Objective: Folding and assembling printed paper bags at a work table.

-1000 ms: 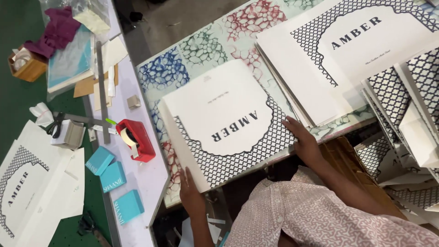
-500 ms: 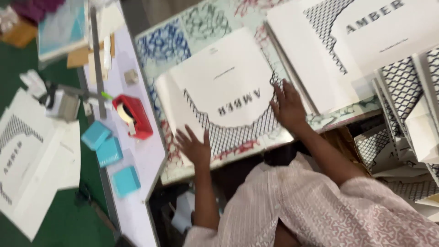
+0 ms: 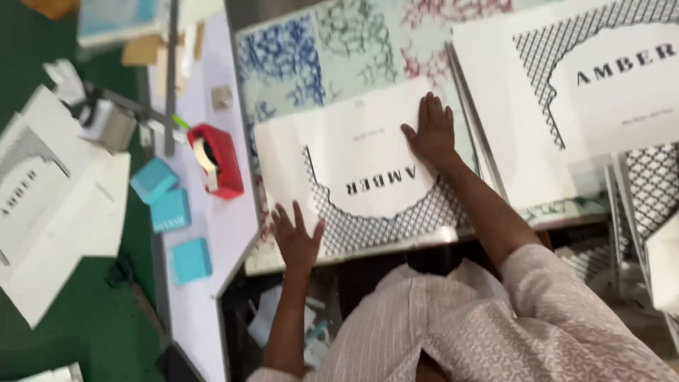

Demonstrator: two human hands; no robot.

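We see our left hand (image 3: 296, 237) lying flat, fingers spread apart, on the near left corner of a flat white paper bag with a black lattice print (image 3: 353, 180). Our right hand (image 3: 431, 131) presses palm-down with fingers apart on the bag's far right part, near its upper edge. Neither hand clamps anything; both simply rest open on the paper. The bag lies flat on a tabletop covered in a pale cloth with blue, green and red patterned squares (image 3: 332, 42). Just right of it sits a stack of larger white sheets with the same lattice print (image 3: 537, 113). To the left, on a white side tabletop (image 3: 212, 233), stand a red tape dispenser (image 3: 218, 159) and three small teal boxes (image 3: 170, 212).
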